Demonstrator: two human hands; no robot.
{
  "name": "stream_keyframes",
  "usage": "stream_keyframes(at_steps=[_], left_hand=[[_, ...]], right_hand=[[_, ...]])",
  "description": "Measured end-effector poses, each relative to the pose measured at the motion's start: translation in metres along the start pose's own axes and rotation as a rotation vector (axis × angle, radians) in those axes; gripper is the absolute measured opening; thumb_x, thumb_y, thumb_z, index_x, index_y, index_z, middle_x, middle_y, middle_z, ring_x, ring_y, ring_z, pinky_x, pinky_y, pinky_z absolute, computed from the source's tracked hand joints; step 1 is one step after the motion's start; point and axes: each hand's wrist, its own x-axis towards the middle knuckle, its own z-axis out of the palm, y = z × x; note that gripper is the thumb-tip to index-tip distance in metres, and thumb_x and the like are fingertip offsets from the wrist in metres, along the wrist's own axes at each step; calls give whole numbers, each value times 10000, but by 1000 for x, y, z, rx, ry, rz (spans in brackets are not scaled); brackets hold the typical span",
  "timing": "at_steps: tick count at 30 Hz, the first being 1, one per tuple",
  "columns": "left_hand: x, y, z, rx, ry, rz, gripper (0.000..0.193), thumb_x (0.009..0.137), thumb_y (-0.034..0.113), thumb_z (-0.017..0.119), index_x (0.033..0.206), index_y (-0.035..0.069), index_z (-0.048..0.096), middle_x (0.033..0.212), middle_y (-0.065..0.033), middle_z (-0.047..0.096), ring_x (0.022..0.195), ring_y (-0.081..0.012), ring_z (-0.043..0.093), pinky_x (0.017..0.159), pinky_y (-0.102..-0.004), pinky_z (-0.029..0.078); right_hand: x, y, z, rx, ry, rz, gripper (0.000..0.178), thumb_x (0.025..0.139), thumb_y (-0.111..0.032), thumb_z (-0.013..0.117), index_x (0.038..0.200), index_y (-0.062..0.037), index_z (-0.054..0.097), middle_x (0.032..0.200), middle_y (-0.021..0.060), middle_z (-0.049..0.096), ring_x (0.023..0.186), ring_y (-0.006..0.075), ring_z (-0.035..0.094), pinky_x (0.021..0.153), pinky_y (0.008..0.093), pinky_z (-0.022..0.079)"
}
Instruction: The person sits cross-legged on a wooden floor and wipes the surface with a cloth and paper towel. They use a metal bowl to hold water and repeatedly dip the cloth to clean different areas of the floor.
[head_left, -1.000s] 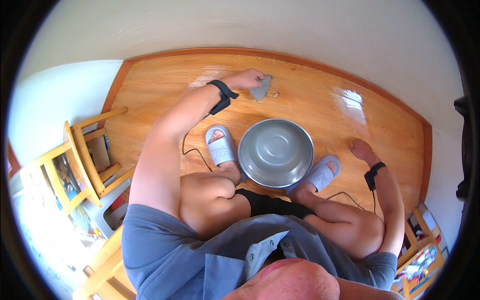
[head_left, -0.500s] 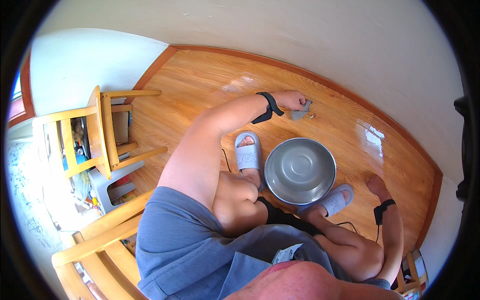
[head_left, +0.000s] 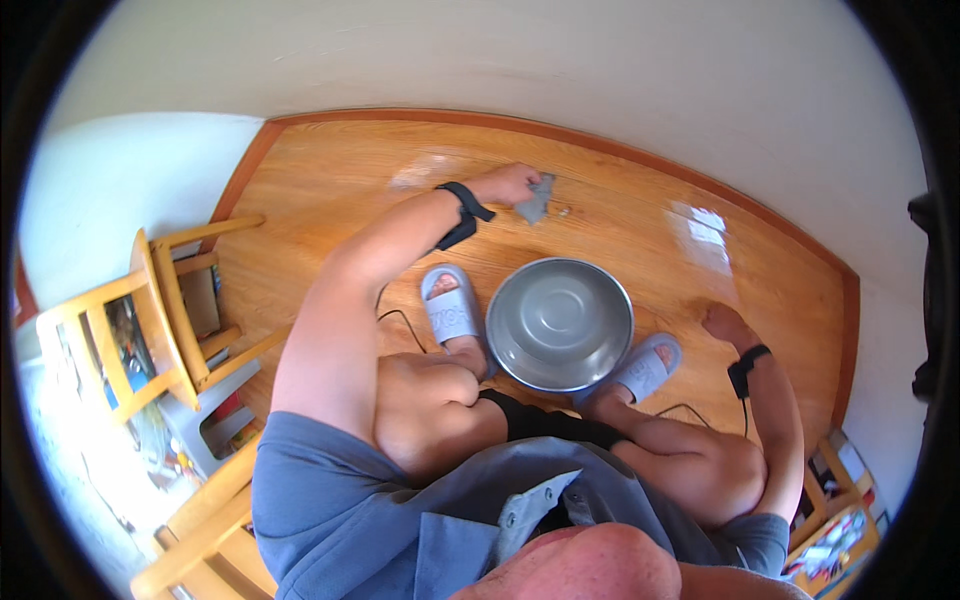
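Observation:
At the far side of the floor, my left hand point(head_left: 512, 184) is closed on a grey cloth point(head_left: 537, 201), which touches or hangs just over the wood. A small pale bit point(head_left: 564, 211) lies just right of the cloth. Nearer to me, a round metal basin point(head_left: 562, 322) stands between my feet; nothing distinct shows inside it. My right hand point(head_left: 727, 323) is down by the floor to the right of the basin, its fingers curled in like a fist, with no object visible in it.
My feet in grey slippers point(head_left: 449, 312) flank the basin. Wooden chairs point(head_left: 160, 330) and a grey plastic stool point(head_left: 205, 425) stand at the left. A wall with a brown skirting board point(head_left: 560, 131) curves round the far side. Shelves with small items point(head_left: 835, 545) sit at the lower right.
The whole scene has shifted leftward in view, bringing more of the lower-right shelves in. The cloth hangs a little more spread out from my left hand. My right hand stays near the floor.

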Motion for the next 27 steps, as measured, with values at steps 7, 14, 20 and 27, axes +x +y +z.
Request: stream_keyframes(at_steps=[7, 14, 20, 27], left_hand=[[-12, 8, -32, -208, -17, -26, 351, 784, 120, 576, 1096, -34, 625, 944, -134, 667, 849, -198, 628, 735, -323, 501], [-25, 3, -35, -331, -48, -169, 379, 858, 194, 626, 1166, -21, 576, 899, -72, 645, 723, -128, 590, 557, -264, 485], [-22, -8, -24, -214, 129, -162, 383, 814, 217, 668, 1115, -14, 614, 972, -148, 668, 836, -222, 644, 721, -325, 517], [-21, -27, 1, -140, 71, -101, 396, 821, 130, 683, 1148, -39, 538, 1010, -135, 643, 920, -182, 597, 826, -304, 480]], right_hand=[[-16, -31, -28, 50, -27, 113, 339, 785, -234, 543, 909, 54, 670, 967, 301, 638, 930, 421, 630, 829, 471, 497], [-10, -23, -18, 71, 5, 76, 334, 771, -228, 552, 893, 60, 668, 939, 290, 644, 901, 430, 629, 807, 480, 498], [-5, -18, -14, 44, 34, 12, 342, 779, -239, 538, 870, 63, 669, 936, 285, 647, 871, 440, 628, 781, 486, 500], [-12, -22, -17, 110, 20, 49, 315, 793, -241, 538, 874, 43, 650, 915, 270, 648, 877, 430, 622, 776, 476, 494]])
